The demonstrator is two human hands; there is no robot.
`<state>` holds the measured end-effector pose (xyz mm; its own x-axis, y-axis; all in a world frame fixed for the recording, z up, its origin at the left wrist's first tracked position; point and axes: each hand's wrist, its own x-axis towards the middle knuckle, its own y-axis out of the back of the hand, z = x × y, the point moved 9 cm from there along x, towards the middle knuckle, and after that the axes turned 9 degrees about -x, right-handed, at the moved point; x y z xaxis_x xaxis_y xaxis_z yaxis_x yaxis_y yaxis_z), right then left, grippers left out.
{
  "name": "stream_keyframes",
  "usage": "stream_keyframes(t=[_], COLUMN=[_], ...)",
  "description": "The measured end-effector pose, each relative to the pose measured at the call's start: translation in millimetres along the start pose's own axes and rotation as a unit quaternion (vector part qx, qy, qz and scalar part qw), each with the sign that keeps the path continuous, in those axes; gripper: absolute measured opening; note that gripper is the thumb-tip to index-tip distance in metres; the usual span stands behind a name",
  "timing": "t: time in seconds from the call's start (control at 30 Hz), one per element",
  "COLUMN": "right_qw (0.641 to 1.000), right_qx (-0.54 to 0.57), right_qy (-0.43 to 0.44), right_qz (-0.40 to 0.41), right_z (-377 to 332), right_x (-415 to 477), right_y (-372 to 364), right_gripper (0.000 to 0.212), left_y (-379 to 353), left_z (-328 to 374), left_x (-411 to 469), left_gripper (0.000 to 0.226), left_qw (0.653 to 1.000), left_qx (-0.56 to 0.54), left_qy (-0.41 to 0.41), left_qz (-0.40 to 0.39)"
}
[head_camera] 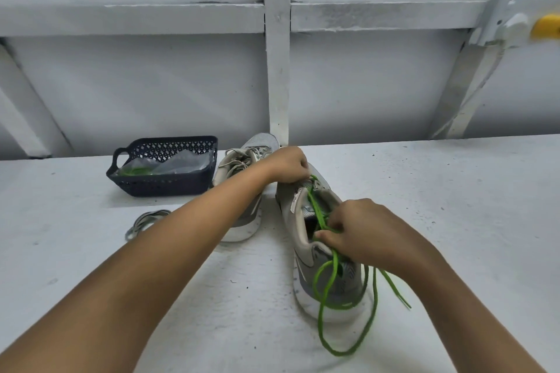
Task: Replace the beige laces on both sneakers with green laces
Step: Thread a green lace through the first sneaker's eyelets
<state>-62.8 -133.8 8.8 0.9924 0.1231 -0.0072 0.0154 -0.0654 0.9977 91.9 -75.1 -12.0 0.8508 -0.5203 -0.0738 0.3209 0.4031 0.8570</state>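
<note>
A grey sneaker [325,278] stands heel toward me in the middle of the white table, with a green lace [328,278] threaded near its toe and hanging in long loops over the heel. My left hand [289,164] grips the toe end of this sneaker. My right hand [360,232] pinches the green lace above the shoe's opening. A second grey sneaker [245,160] with its beige laces still in lies behind my left forearm. A removed beige lace [145,221] lies coiled on the table to the left.
A dark perforated basket [165,183] at the back left holds a clear bag with another green lace [135,172]. A white panelled wall [277,70] rises right behind the table. A yellow object [547,27] is on the wall's rail at far right.
</note>
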Motion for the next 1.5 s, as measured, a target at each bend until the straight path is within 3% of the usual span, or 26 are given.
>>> stream_keyframes(t=[0.2, 0.3, 0.47, 0.63, 0.77, 0.93, 1.07, 1.17, 1.23, 1.3, 1.37, 1.43, 1.5], right_qw=[0.991, 0.976, 0.96, 0.949, 0.944, 0.942, 0.915, 0.828, 0.78, 0.788, 0.823, 0.855, 0.874], right_qx=[0.121, 0.202, 0.274, 0.296, 0.309, 0.314, 0.398, 0.558, 0.624, 0.615, 0.568, 0.519, 0.485], right_qy=[0.019, -0.007, 0.034, 0.104, 0.116, 0.119, 0.059, -0.007, -0.018, -0.007, 0.007, 0.018, 0.017], right_qz=[0.048, 0.086, 0.056, 0.015, -0.007, -0.012, 0.021, 0.045, 0.04, 0.034, 0.02, 0.007, 0.009], right_z=[-8.1, -4.3, -15.7, -22.8, -23.9, -23.7, -14.8, -2.4, 0.4, -4.2, -15.2, -26.6, -31.3], right_x=[-3.9, -3.5, -3.0, -7.8, -8.6, -9.3, -3.3, 5.7, 11.6, 17.3, 23.2, 27.1, 28.7], right_y=[7.4, 12.9, 4.5, 2.1, -0.5, -1.6, 7.4, 24.5, 38.9, 54.7, 64.0, 66.4, 64.8], right_gripper=[0.027, 0.03, 0.031, 0.035, 0.036, 0.035, 0.033, 0.031, 0.03, 0.031, 0.031, 0.031, 0.031], left_y=[-5.9, -7.7, -11.7, -11.9, -13.8, -10.2, 2.7, 25.5, 31.2, 24.0, 11.8, 8.5, 11.2], left_z=[-16.6, -19.1, -25.2, -26.2, -22.5, -18.1, -20.7, -14.1, -8.5, 3.1, 19.3, 30.3, 28.0], left_x=[0.3, 1.8, 4.8, 5.9, 8.2, 5.6, -9.9, -34.3, -56.7, -79.6, -96.6, -107.2, -111.3], left_gripper=[0.017, 0.026, 0.024, 0.026, 0.021, 0.018, 0.016, 0.017, 0.037, 0.06, 0.068, 0.054, 0.031], left_qw=[0.989, 0.98, 0.969, 0.972, 0.98, 0.976, 0.939, 0.929, 0.91, 0.887, 0.843, 0.775, 0.72], left_qx=[-0.103, -0.145, -0.189, -0.167, -0.141, -0.192, -0.321, -0.345, -0.393, -0.455, -0.532, -0.625, -0.687], left_qy=[0.098, 0.133, 0.16, 0.168, 0.138, 0.108, 0.118, 0.085, 0.076, 0.072, 0.062, 0.06, 0.08], left_qz=[-0.027, -0.013, -0.009, 0.002, -0.014, -0.004, 0.033, 0.099, 0.109, 0.048, -0.041, -0.074, -0.048])
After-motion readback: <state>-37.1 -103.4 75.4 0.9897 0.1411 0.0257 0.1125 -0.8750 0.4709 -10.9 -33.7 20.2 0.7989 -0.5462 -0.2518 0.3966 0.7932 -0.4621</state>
